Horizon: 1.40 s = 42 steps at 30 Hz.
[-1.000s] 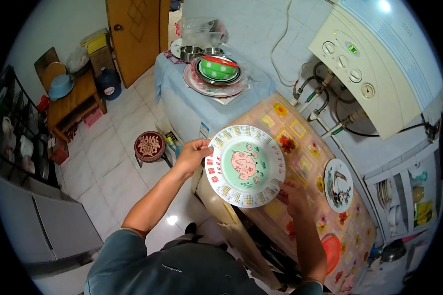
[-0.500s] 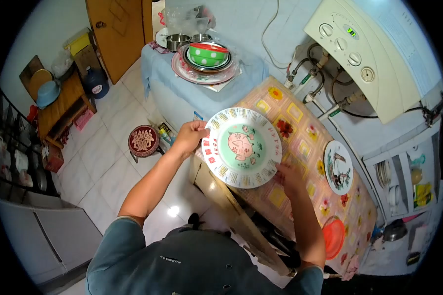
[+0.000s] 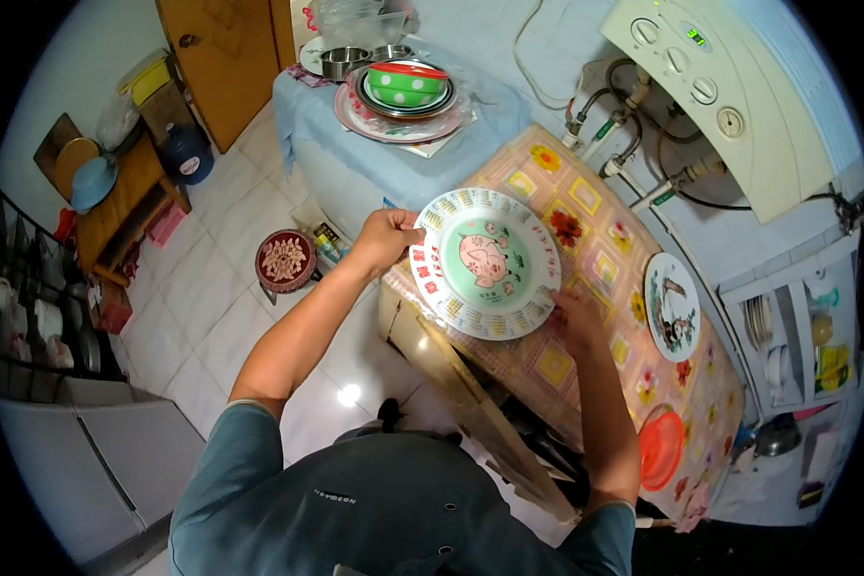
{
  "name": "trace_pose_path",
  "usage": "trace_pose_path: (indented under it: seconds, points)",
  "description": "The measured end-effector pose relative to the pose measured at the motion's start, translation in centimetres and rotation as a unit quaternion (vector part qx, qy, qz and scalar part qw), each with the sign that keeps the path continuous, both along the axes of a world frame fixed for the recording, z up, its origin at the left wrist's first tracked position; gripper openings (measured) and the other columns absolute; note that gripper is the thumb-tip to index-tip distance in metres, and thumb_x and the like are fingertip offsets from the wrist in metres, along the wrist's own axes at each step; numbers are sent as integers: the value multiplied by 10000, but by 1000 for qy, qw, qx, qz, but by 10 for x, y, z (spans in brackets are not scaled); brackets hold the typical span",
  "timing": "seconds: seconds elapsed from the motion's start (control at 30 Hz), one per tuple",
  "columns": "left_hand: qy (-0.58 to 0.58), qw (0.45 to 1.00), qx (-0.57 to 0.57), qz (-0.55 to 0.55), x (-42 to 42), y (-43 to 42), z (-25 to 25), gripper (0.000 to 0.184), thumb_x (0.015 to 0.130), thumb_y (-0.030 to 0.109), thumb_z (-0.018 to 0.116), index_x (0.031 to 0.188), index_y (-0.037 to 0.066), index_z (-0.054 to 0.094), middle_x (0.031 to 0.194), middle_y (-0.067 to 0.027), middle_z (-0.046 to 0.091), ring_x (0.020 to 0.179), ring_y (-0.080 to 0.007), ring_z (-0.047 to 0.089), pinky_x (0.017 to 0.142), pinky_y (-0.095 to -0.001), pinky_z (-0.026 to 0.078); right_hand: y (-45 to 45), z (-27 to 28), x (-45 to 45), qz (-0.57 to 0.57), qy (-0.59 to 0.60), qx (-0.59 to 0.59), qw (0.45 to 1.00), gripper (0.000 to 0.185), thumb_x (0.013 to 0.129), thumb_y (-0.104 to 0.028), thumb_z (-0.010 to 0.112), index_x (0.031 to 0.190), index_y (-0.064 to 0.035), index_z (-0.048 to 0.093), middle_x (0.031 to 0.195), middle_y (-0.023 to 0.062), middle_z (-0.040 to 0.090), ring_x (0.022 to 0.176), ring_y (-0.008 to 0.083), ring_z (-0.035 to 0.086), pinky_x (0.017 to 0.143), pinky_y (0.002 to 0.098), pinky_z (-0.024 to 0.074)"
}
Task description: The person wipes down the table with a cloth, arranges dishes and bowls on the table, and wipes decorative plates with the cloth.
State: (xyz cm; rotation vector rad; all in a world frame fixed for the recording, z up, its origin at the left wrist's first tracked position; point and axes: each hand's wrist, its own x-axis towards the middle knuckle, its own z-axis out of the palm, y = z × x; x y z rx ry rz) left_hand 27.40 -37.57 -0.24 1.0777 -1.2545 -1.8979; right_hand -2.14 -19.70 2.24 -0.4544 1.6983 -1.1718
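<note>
A round white plate (image 3: 485, 324) with a green centre, a pink pig picture and printed writing around its rim is held up, face toward me, over the near edge of the flowered tablecloth. My left hand (image 3: 390, 238) is closed on its left rim, thumb on the front. At the lower right rim, my right hand (image 3: 576, 319) grips the same plate, its fingers partly hidden. A second white plate (image 3: 673, 307) with a painted scene lies on the tablecloth (image 3: 586, 278) to the right. An orange-red plastic dish (image 3: 662, 449) sits nearer me on that cloth.
Stacked trays and a green dotted bowl (image 3: 405, 88) stand on the blue-covered surface (image 3: 317, 125) ahead. A water heater (image 3: 720, 96) with pipes hangs at the right. On the floor at left are a round red stool (image 3: 285, 261) and a wooden bench (image 3: 130, 211).
The plate and both hands have shifted slightly up and to the right in view, with the plate still held at both sides. The camera view has moved a little too.
</note>
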Motion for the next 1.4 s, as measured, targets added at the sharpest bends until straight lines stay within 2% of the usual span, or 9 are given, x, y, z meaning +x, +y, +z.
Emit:
trace_pose_path:
  seconds: [0.2,0.27,0.4,0.47,0.63,0.7,0.93,1.17,1.4]
  points:
    - [-24,999,-39,-12,-6,-2,-11,111,855,24,663,960,-13,655,803,-31,663,630,-73,580,544,-200,440,-1,12,2,0,27,-13,1000,168,892,-165,614,1009,-44,625,906,47,667,783,145,635,697,290,518]
    - [-32,998,-48,-14,-8,-1,-16,109,853,19,663,956,-15,656,801,-30,662,615,-69,568,531,-199,426,0,9,-3,19,30,17,999,220,898,-115,609,1063,28,635,964,88,672,822,171,646,729,287,535]
    - [-36,997,-65,-17,-5,2,-14,117,842,7,660,957,-16,657,772,-14,649,577,-58,520,497,-210,375,0,1,0,3,-2,4,1000,212,900,-105,610,1058,32,642,982,106,674,813,181,652,721,288,538]
    - [-108,987,-120,-8,-4,4,-7,181,809,-12,670,983,-61,662,810,-61,675,656,-106,595,616,-244,482,-1,1,0,14,4,20,1000,235,902,-100,610,1089,40,635,1005,110,674,819,176,654,719,299,542]
    - [-140,978,-154,-12,-4,0,-25,190,815,25,676,992,-42,657,765,-32,645,603,-77,552,550,-234,449,2,0,5,47,37,-5,998,275,907,-100,609,1148,31,621,1001,89,674,806,155,641,702,299,538]
    - [-101,985,-140,-12,-4,0,-29,182,832,29,658,999,-39,638,740,-17,624,574,-67,529,508,-228,421,4,-2,5,44,28,-20,998,285,907,-99,611,1166,19,619,989,77,673,788,143,630,689,293,533]
    - [-83,993,-88,-20,-2,7,-15,153,864,28,627,1010,-19,622,743,-4,613,566,-55,514,486,-213,387,7,-2,2,90,75,41,992,305,893,-142,641,1174,-24,633,901,40,667,717,117,589,633,262,489]
    - [-57,993,-97,-27,-3,0,-29,189,885,44,617,1056,-36,617,782,-33,646,615,-71,571,560,-219,462,11,-10,3,115,175,15,978,285,876,-168,654,1094,16,644,825,67,664,678,121,590,611,283,483]
    - [-24,998,-54,-35,-2,4,-18,197,932,57,547,1083,-57,599,863,-72,673,690,-109,642,620,-240,530,21,-6,17,61,125,-20,990,266,868,-179,660,1051,13,646,805,80,664,653,130,595,605,288,484]
